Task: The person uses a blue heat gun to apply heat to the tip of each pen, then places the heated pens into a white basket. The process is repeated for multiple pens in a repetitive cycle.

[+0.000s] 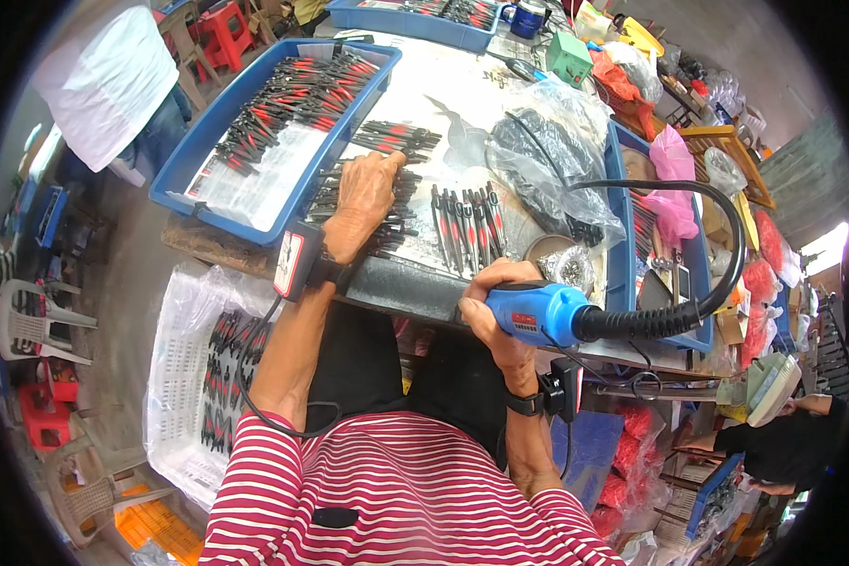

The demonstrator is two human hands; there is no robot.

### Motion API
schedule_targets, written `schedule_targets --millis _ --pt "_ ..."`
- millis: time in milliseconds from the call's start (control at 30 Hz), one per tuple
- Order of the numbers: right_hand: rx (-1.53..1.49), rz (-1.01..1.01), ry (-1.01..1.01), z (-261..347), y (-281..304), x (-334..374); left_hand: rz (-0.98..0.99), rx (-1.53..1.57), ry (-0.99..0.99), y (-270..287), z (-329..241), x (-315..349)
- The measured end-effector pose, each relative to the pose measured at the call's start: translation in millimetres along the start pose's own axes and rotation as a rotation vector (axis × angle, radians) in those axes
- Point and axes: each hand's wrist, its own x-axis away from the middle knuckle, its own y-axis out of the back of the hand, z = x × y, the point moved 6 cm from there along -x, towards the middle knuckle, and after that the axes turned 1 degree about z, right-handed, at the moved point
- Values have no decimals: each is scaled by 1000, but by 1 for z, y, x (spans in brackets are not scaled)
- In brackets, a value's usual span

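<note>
Left hand (366,193), one: is resting, fingers bent, over a pile of black-and-red pen-like pieces (403,215) on the table (406,286); whether it is pinching any, one cannot tell; right hand (496,316), one: is clamping round a blue handheld tool (538,313), near a row of like pieces (467,226); risks, as judged: the tool could be knocking the row askew, should its black cable (632,325) be tugging; the pile could be scattering, its pieces lying loose, should the left hand be pressing unevenly; count: blue tool, one; blue trays about the table, three, standing left (241,227), right (621,264) and far (396,25); white basket (179,349), one; row, about six, overlapping; pile, defying exact counting.
</note>
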Motion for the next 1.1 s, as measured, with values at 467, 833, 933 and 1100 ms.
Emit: schedule_targets --millis 467,833,933,1100 --pt "34 49 67 3 3 0 104 385 48 -15 25 -49" --pt "-33 29 -8 4 5 1 138 104 52 -59 42 -64" --pt "-52 29 -4 4 5 0 236 236 47 -62 46 -61" --pt "-73 31 -13 2 5 0 190 346 0 -54 40 -62"
